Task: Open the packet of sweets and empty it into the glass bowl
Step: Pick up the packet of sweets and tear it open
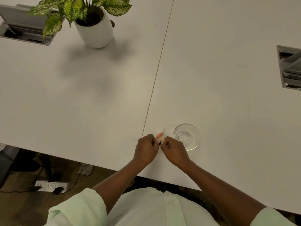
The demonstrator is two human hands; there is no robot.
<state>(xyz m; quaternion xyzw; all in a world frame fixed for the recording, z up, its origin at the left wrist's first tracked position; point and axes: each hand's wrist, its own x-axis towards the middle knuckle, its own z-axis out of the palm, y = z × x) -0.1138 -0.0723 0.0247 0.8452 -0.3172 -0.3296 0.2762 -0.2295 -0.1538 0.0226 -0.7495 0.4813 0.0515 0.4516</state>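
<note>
Both hands' grip on sweet pkt (pixel 159 137)

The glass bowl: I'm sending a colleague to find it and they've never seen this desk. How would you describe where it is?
On the white table, look right of the thin seam running down its middle, towards the near edge. The glass bowl stands there, just right of the right hand, which with the left hand grips the packet of sweets. It is clear, round and empty.

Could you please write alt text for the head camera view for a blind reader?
Both hands, left hand and right hand, pinch a small clear sweet packet above a white table, beside an empty round glass bowl.
</note>
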